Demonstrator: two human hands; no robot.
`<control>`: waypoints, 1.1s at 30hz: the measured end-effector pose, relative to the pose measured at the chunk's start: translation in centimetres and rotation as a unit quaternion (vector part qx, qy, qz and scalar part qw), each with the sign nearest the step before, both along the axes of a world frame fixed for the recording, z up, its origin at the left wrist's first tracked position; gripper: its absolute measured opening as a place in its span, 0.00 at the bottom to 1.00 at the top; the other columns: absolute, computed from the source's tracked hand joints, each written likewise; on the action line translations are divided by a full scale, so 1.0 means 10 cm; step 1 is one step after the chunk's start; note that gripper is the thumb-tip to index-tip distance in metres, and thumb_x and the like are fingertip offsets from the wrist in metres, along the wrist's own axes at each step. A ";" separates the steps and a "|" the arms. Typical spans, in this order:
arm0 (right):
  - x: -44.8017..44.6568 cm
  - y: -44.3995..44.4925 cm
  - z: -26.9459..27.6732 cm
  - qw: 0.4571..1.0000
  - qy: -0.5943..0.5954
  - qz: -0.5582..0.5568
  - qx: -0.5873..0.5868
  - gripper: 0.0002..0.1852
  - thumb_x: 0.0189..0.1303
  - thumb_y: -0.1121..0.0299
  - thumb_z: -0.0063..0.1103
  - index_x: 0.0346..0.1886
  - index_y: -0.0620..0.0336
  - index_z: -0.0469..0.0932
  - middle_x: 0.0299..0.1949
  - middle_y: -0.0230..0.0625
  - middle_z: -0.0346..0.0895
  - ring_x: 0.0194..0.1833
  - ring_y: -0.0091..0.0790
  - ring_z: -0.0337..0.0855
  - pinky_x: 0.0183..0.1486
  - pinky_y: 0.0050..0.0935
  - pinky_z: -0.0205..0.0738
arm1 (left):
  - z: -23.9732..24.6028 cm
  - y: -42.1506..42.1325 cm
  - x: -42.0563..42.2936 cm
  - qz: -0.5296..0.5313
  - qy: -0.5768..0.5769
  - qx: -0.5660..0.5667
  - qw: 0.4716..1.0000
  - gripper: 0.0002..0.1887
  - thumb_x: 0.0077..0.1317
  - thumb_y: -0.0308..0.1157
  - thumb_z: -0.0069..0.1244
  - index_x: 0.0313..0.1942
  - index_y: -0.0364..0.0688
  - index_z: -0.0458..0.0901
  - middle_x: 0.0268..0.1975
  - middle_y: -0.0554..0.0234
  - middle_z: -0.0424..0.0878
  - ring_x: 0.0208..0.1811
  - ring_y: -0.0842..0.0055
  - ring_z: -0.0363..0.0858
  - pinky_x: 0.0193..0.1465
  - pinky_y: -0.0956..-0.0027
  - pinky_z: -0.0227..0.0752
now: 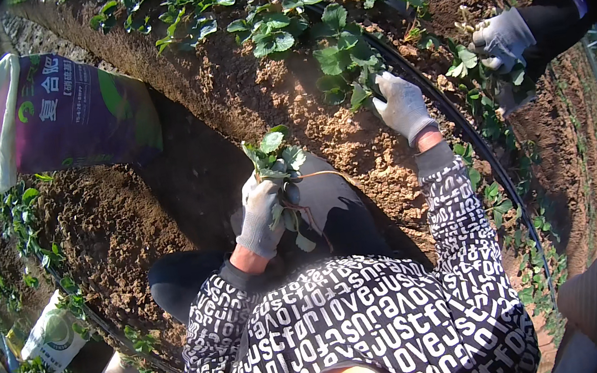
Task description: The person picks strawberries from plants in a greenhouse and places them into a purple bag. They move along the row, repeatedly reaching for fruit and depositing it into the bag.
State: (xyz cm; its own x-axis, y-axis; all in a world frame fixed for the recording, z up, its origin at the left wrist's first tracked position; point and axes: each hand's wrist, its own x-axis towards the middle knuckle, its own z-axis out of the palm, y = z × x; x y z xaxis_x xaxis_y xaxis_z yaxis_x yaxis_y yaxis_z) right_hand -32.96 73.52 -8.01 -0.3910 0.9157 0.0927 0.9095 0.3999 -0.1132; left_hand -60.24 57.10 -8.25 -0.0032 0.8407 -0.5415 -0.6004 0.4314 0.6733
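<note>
My left hand (261, 213), in a grey-white knit glove, is closed around a bunch of cut green leaves (278, 155) above my knee. Thin stems, one of them a long reddish-brown runner (311, 218), hang out of the bunch. My right hand (403, 104), gloved alike, reaches to the edge of a leafy strawberry plant (341, 58) on the soil ridge. Its fingertips are at the leaves; whether they pinch a stem is hidden.
A black drip hose (450, 103) runs along the ridge. At upper left stands a purple woven sack (82, 112) with a rolled white rim. Across the ridge another person's gloved hand (504, 41) works among plants. A white sack (51, 334) and another person are at lower left.
</note>
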 end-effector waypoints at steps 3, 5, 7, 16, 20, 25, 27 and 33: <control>-0.39 0.09 -0.10 0.997 -0.053 -0.006 -0.048 0.23 0.55 0.75 0.63 0.56 0.46 0.76 0.39 0.38 0.82 0.45 0.44 0.86 0.45 0.42 0.81 | -0.06 0.04 0.00 0.010 -0.010 -0.007 1.000 0.10 0.67 0.24 0.44 0.45 0.37 0.79 0.33 0.64 0.82 0.25 0.81 0.77 0.25 0.77 0.70; -0.26 0.26 -0.44 0.999 -0.015 -0.020 -0.021 0.21 0.56 0.74 0.62 0.54 0.46 0.77 0.39 0.40 0.82 0.43 0.46 0.86 0.44 0.43 0.81 | -0.06 0.10 0.06 0.008 0.000 -0.020 1.000 0.09 0.67 0.24 0.44 0.45 0.37 0.80 0.34 0.64 0.83 0.25 0.81 0.77 0.26 0.76 0.70; -0.31 0.23 -0.39 0.998 0.050 -0.024 -0.041 0.19 0.56 0.73 0.61 0.53 0.51 0.79 0.41 0.43 0.82 0.45 0.48 0.84 0.46 0.43 0.79 | -0.02 0.06 0.06 0.013 0.034 -0.019 0.999 0.11 0.74 0.39 0.49 0.40 0.40 0.80 0.27 0.70 0.78 0.24 0.84 0.73 0.25 0.77 0.67; 0.41 0.66 -0.81 0.762 0.589 -0.255 -0.094 0.12 0.67 0.65 0.65 0.35 0.66 0.81 0.24 0.27 0.79 0.21 0.24 0.74 0.24 0.27 0.66 | -0.02 0.04 0.07 -0.002 0.038 -0.017 0.999 0.11 0.75 0.38 0.49 0.41 0.40 0.80 0.30 0.70 0.80 0.25 0.86 0.74 0.26 0.79 0.67; 0.63 0.90 -1.02 0.744 0.529 -0.407 -0.029 0.17 0.64 0.60 0.66 0.28 0.67 0.80 0.25 0.33 0.81 0.25 0.32 0.76 0.29 0.32 0.67 | -0.05 0.08 0.11 0.001 0.018 -0.004 1.000 0.09 0.74 0.34 0.47 0.44 0.40 0.80 0.31 0.69 0.80 0.26 0.85 0.75 0.27 0.79 0.68; 0.45 0.75 -0.83 0.738 0.511 -0.441 -0.001 0.12 0.62 0.66 0.66 0.27 0.66 0.79 0.25 0.32 0.80 0.24 0.27 0.73 0.28 0.31 0.65 | -0.15 0.04 -0.05 0.021 0.008 -0.003 1.000 0.11 0.70 0.27 0.44 0.49 0.38 0.80 0.34 0.66 0.82 0.27 0.82 0.77 0.28 0.77 0.71; 0.36 0.76 -1.01 0.564 0.738 -0.368 -0.041 0.08 0.64 0.73 0.59 0.36 0.71 0.76 0.31 0.43 0.81 0.26 0.37 0.81 0.30 0.33 0.77 | -0.05 0.00 -0.09 0.017 0.026 0.002 1.000 0.10 0.70 0.28 0.44 0.49 0.38 0.80 0.33 0.67 0.81 0.26 0.83 0.76 0.27 0.77 0.70; 0.44 0.88 -0.98 0.552 0.720 -0.419 0.025 0.07 0.68 0.77 0.53 0.41 0.75 0.76 0.36 0.51 0.82 0.32 0.47 0.87 0.36 0.42 0.89 | 0.15 0.01 -0.09 0.041 0.031 0.016 0.999 0.10 0.74 0.36 0.46 0.44 0.40 0.79 0.30 0.70 0.79 0.27 0.86 0.74 0.28 0.79 0.65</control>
